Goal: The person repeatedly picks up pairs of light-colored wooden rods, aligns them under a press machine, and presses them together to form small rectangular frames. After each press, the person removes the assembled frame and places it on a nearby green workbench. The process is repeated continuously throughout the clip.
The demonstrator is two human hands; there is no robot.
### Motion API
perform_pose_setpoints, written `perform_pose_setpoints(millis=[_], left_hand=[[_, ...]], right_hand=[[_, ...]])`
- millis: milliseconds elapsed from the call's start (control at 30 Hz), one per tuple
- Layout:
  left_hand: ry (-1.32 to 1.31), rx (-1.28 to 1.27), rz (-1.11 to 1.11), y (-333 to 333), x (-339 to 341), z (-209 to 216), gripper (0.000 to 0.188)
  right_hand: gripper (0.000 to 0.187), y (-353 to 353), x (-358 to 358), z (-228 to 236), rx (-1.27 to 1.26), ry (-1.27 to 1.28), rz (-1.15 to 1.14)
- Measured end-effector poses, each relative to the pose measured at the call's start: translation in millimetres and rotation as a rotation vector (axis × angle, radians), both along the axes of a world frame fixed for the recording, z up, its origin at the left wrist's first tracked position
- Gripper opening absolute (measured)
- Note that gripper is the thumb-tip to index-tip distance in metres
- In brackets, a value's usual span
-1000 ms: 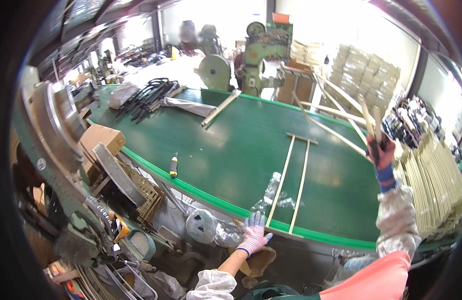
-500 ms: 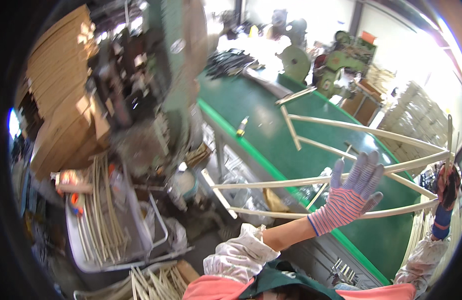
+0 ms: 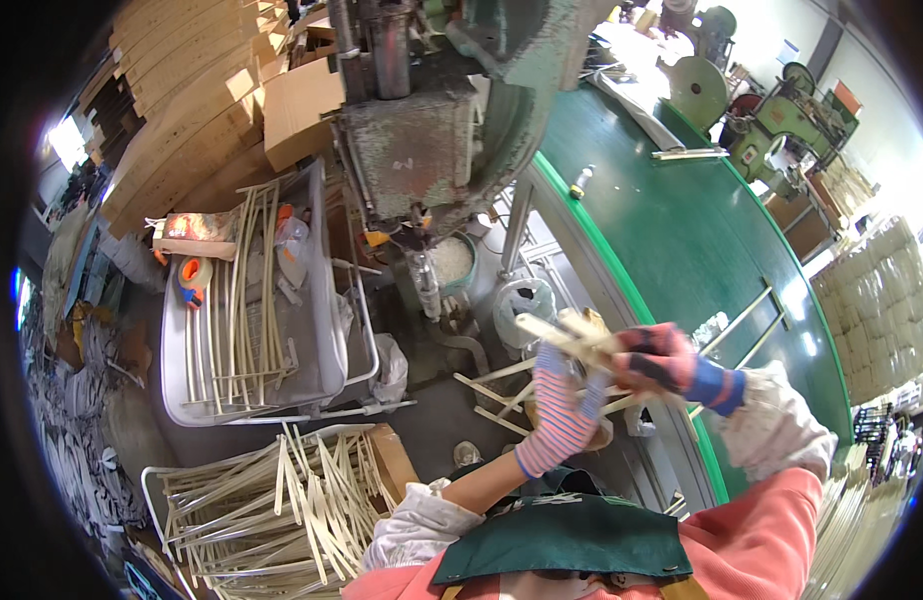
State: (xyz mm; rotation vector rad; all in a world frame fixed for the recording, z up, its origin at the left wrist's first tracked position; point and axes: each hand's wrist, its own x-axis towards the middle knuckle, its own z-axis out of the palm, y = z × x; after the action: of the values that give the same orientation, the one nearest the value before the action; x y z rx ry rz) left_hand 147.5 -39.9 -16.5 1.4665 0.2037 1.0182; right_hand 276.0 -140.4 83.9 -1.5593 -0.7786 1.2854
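In front of me, my left hand (image 3: 565, 412), in a pink-and-blue striped glove, is closed around the ends of a cream frame of long thin bars (image 3: 542, 328). My right hand (image 3: 667, 358), in a red and black glove with a blue cuff, grips the same bars from the other side. The fingers and bar ends are slightly blurred. More cream bars (image 3: 500, 402) stick out below and to the left of the hands. Part of the frame is hidden behind my gloves and forearms.
At left stands a white tub (image 3: 337, 360) with long cream rods, a tape roll (image 3: 194, 272) and bags. Below it, a crate is heaped with cream strips (image 3: 272, 510). A heavy green machine (image 3: 412, 150) rises ahead. The green conveyor table (image 3: 662, 220) runs along the right, with a small bottle (image 3: 582, 182).
My view has turned left. The cream frame, spread over the green table before, is now held close in front of me. My left hand, open before, has closed on it.
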Motion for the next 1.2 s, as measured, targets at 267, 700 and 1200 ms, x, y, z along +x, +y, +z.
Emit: perform_pose_setpoints(millis=[267,700,1200], left_hand=[[0.168,-0.902,-0.108,87,-20,-83,0.022],[0.357,-0.718,-0.119,165,-77,-93,0.03],[0.494,-0.53,0.257,235,-120,-20,0.031]], right_hand=[[0.037,99,-12,-101,-0.174,0.284,0.128],[0.027,162,-40,-130,-0.034,-0.676,0.425],[0.024,218,13,-130,-0.017,-0.328,0.503]])
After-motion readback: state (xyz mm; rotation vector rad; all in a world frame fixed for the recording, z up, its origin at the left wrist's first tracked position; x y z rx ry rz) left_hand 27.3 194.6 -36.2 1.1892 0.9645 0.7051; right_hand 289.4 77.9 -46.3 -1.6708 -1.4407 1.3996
